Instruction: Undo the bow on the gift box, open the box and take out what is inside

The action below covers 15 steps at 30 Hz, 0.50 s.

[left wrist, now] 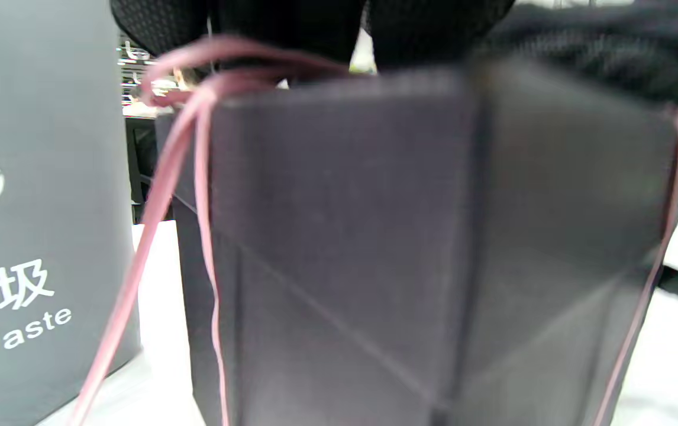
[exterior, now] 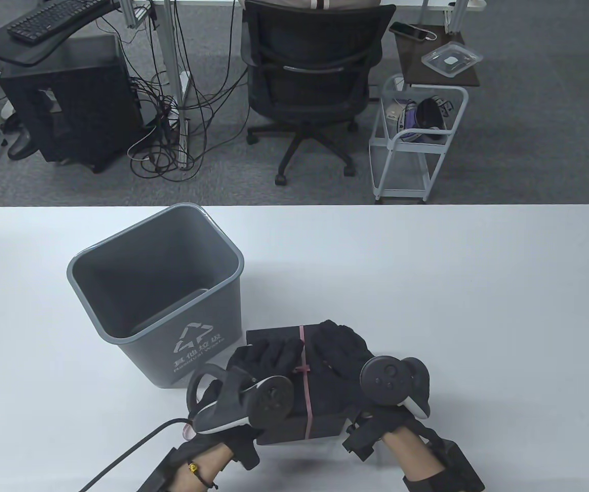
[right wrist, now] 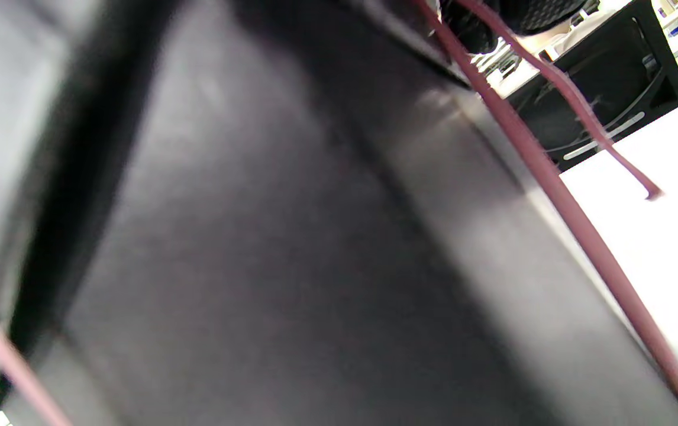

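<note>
A black gift box (exterior: 320, 410) tied with a pink ribbon (exterior: 307, 405) lies near the table's front edge, just right of the bin. Its knot (exterior: 302, 368) sits mid-lid. My left hand (exterior: 268, 356) reaches over the lid from the left, and its fingertips are at the knot. My right hand (exterior: 338, 343) comes over from the right and its fingertips meet the same spot. In the left wrist view, ribbon loops (left wrist: 197, 71) run up into my fingers (left wrist: 291, 23). In the right wrist view, a loose ribbon tail (right wrist: 611, 148) hangs from my fingertips (right wrist: 481, 26). The lid is closed.
A grey waste bin (exterior: 120, 259) stands upright on the white table (exterior: 453, 307), touching the box's left rear corner. Beyond the table's far edge are an office chair (exterior: 307, 82), a wire cart (exterior: 417, 138) and a computer tower (exterior: 76, 102).
</note>
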### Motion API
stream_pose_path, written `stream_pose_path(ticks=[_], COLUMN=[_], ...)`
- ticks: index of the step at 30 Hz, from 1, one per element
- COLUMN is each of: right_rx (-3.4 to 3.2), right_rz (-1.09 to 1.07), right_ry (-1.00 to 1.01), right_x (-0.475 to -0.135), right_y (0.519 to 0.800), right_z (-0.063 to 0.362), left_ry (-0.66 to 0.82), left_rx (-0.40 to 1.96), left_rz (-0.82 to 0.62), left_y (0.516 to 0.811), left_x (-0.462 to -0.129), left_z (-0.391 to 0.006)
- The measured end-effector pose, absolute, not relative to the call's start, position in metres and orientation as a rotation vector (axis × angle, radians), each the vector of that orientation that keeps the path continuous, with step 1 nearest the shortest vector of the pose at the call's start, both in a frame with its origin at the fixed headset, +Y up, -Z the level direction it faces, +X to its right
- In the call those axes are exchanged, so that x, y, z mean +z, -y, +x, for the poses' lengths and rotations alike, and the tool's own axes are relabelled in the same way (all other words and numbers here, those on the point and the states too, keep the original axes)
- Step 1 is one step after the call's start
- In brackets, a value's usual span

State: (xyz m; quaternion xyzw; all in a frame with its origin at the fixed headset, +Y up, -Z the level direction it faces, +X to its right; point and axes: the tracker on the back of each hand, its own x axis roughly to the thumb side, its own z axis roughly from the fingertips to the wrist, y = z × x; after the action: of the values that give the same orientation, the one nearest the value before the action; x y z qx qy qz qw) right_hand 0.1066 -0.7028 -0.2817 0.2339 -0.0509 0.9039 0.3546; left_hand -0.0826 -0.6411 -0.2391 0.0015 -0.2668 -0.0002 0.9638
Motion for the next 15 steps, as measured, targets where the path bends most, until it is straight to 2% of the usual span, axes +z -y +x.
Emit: stream_pose_path(ticks=[2,8,11,15], right_rx=[2.348,2.358,2.359,2.358], right_rz=[0.603,0.6,0.598,0.597], right_ry=[0.137,0.144,0.145,0.145], right_x=[-0.281,-0.281,-0.281,-0.281], right_y=[0.702,0.702,0.702,0.702], right_z=[0.106,0.106,0.106,0.106], left_ry=[0.559,0.538,0.502,0.44], left_rx=[-0.042,-0.155,-0.171,-0.039], left_rz=[0.119,0.032,0.146,0.248], left_y=[0.639,0.641,0.639,0.641], left_x=[-0.236,-0.233,-0.229,-0.227], left_z=[-0.078,-0.08,-0.099,-0.138])
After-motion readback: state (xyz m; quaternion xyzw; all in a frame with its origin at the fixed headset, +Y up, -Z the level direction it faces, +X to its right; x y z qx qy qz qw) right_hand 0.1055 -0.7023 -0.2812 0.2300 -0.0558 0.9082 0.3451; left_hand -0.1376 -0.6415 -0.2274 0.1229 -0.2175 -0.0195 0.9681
